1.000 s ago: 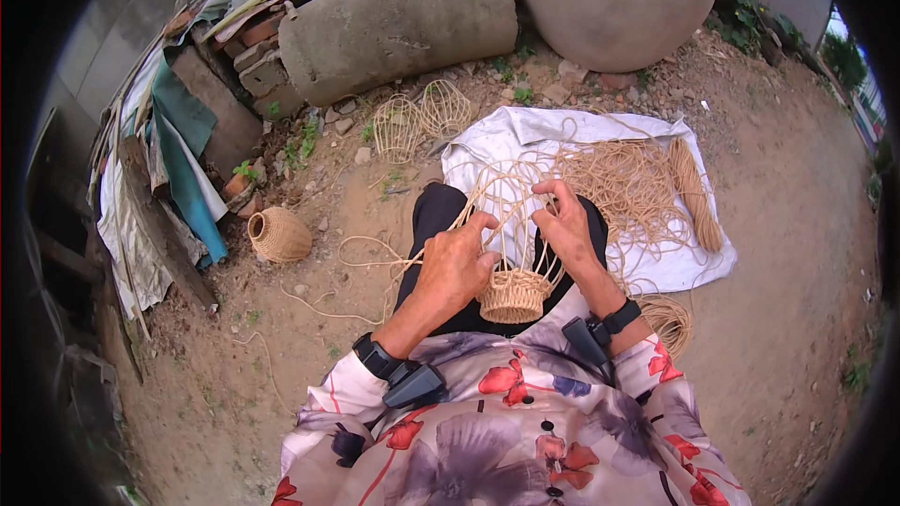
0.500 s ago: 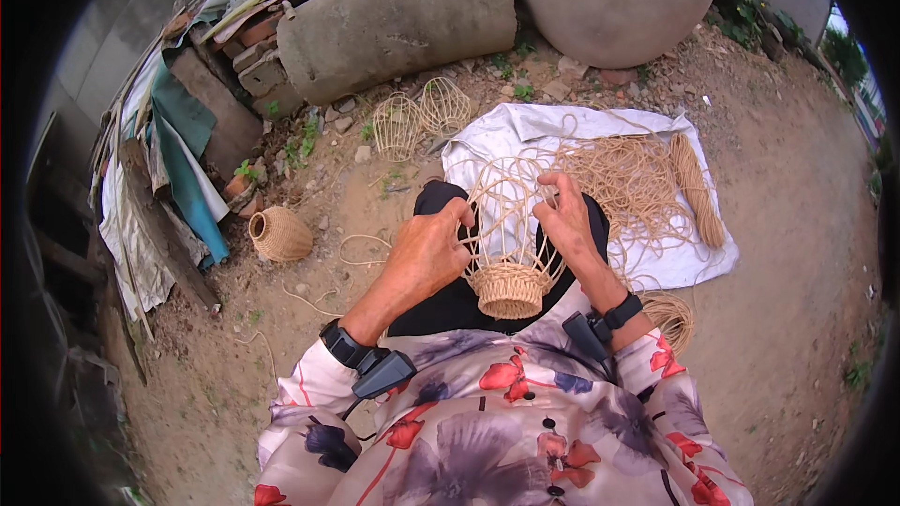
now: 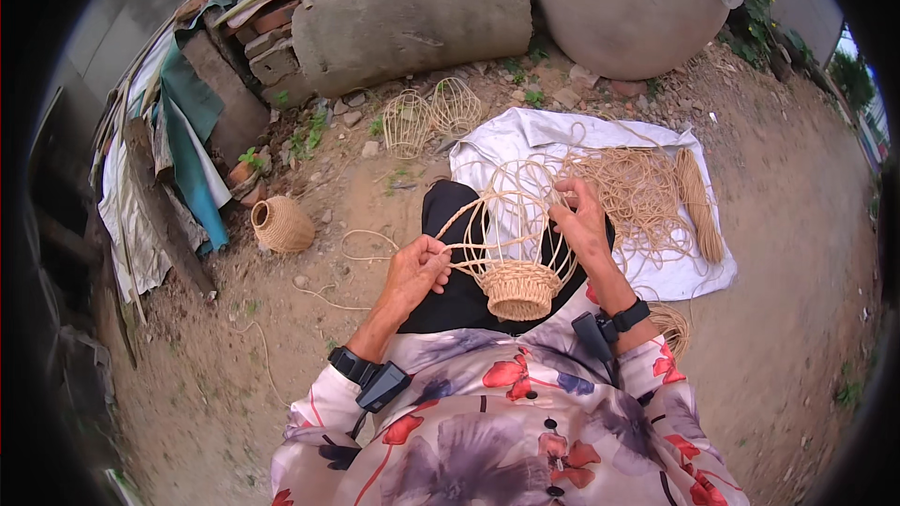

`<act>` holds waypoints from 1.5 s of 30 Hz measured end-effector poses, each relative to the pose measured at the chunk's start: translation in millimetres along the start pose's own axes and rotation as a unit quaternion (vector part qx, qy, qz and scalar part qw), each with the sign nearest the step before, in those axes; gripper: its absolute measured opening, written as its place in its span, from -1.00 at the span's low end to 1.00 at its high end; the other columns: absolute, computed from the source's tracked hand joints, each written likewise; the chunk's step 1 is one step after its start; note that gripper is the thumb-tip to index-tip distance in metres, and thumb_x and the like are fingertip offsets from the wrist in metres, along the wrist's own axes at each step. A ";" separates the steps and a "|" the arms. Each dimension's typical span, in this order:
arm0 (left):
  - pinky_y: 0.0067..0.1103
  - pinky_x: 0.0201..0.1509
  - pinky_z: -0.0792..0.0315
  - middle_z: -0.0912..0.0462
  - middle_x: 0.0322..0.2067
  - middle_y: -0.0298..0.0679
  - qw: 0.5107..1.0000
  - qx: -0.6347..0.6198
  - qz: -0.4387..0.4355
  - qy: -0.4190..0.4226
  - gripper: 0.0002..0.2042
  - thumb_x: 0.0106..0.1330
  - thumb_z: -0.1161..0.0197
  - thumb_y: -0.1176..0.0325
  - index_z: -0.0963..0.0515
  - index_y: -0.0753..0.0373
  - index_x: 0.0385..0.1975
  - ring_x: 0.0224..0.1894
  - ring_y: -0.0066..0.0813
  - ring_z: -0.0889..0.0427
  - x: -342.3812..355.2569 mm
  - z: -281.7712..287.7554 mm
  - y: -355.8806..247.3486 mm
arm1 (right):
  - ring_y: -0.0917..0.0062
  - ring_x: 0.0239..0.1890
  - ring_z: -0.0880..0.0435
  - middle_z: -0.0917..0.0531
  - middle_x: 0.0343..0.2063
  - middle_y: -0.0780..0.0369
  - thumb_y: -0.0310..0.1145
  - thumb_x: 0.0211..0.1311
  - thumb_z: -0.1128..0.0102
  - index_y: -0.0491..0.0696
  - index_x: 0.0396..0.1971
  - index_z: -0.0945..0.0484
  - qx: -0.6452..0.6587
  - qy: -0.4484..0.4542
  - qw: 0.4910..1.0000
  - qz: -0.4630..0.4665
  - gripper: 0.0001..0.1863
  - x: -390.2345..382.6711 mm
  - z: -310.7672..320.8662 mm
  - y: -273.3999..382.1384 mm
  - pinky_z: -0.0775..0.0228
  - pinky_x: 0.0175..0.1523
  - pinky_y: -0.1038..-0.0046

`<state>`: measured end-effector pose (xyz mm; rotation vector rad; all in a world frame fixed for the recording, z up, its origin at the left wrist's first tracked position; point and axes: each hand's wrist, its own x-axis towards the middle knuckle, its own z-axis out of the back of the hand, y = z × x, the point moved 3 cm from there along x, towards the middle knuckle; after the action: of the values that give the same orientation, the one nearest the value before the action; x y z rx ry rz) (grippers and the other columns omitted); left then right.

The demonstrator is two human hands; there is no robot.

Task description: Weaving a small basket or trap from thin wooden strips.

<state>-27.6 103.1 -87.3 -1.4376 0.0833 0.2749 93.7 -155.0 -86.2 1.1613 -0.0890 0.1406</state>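
A half-woven basket (image 3: 520,290) rests tilted over my lap, its lower band tightly woven and its bare pale ribs looping up and away from me. My left hand (image 3: 411,274), left of the basket, is closed on twisted cord (image 3: 461,215) that runs taut to the ribs in more than one strand. My right hand (image 3: 581,223) has curled fingers pinching the ribs at the basket's upper right side; the exact fingertip contact is partly hidden.
A white sheet (image 3: 656,276) ahead bears loose tan cord (image 3: 623,189) and a bundled hank (image 3: 697,206). Another coil (image 3: 671,330) lies by my right forearm. Bare rib frames (image 3: 407,125) and a finished woven basket (image 3: 283,224) stand on dirt, near a concrete cylinder (image 3: 412,23).
My left hand has moved left and down from the ribs, drawing cord out from the basket's side. My right hand stays at the ribs, shifted slightly.
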 end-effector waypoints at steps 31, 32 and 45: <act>-0.57 -0.40 -0.56 -0.58 -0.56 -0.25 0.961 0.193 -0.122 0.157 -0.67 0.22 -0.16 0.55 -0.50 0.25 0.01 -0.45 -0.57 -0.66 26.2 -70.3 -52.3 | 0.44 -0.35 -0.68 -0.68 -0.45 0.20 -0.40 0.09 -0.22 -0.11 -0.23 -0.57 -0.001 0.129 0.986 0.108 -0.77 -25.2 5.5 29.4 -0.47 -0.22 0.42; -0.60 -0.40 -0.57 -0.56 -0.56 -0.30 0.974 0.120 -0.098 0.165 -0.67 0.23 -0.14 0.57 -0.50 0.24 0.01 -0.46 -0.61 -0.64 27.8 -65.6 -47.1 | 0.51 -0.40 -0.67 -0.67 -0.48 0.22 -0.46 0.09 -0.20 -0.11 -0.25 -0.57 0.062 0.070 0.988 0.126 -0.80 -24.1 7.2 20.9 -0.46 -0.27 0.46; -0.59 -0.45 -0.33 -0.42 -0.53 -0.31 0.922 0.291 -0.245 -0.067 -0.77 0.00 -0.28 0.53 -0.57 0.28 -0.28 -0.54 -0.56 -0.42 -17.4 -44.0 -36.5 | 0.38 -0.70 -0.55 -0.57 -0.69 0.07 0.07 0.06 -0.24 -0.18 -0.51 -0.60 -0.234 -0.184 0.870 -0.394 -0.49 -100.5 301.0 -251.9 -0.40 -0.51 0.28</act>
<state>-31.1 53.5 -54.2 -0.8040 -0.2867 -0.0698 34.6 -536.3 -209.8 0.6489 0.0224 -0.7972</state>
